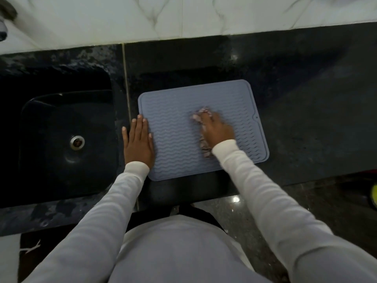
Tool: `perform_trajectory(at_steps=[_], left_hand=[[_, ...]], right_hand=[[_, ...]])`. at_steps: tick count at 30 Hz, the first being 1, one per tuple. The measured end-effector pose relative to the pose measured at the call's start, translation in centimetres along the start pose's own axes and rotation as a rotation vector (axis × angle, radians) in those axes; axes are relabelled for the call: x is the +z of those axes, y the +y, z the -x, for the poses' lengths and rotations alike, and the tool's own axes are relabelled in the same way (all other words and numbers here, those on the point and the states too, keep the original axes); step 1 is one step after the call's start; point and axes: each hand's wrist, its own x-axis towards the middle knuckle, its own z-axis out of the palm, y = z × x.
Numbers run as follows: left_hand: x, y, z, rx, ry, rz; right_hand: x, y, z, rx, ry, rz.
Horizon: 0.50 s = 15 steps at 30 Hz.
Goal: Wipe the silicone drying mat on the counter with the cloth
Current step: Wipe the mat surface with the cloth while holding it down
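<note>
A blue-grey silicone drying mat point(177, 103) with wavy ridges lies flat on the black counter point(306, 99). My right hand point(218, 129) presses a crumpled pinkish patterned cloth point(205, 149) onto the middle of the mat; the cloth shows above my fingertips and beside my wrist, and the hand looks motion-blurred. My left hand point(138, 141) lies flat with fingers together across the mat's left edge, part on the mat and part on the counter.
A black sink point(51, 129) with a metal drain point(77, 142) sits just left of the mat. Marble-look wall tiles point(183, 15) run behind the counter. A tap point(4, 27) shows at the top left corner. The counter's front edge is near my body.
</note>
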Motion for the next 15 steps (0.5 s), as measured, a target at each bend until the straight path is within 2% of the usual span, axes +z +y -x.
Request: perform_trajectory(at_steps=[2, 10, 13, 15], left_hand=[[-0.1, 0.1, 0.0, -0.004, -0.003, -0.001], [-0.2, 0.1, 0.0, -0.004, -0.012, -0.031], [-0.2, 0.1, 0.0, -0.002, -0.02, -0.024], [-0.2, 0.2, 0.0, -0.005, -0.026, -0.024]], right_hand=[[-1.0, 2.9, 0.0, 0.075, -0.065, 0.03], [-3.1, 11.9, -0.2, 0.33, -0.096, 0.135], [-3.9, 12.1, -0.3, 0.347, -0.11, 0.178], [-4.5, 10.5, -0.4, 0.323, -0.075, 0.124]])
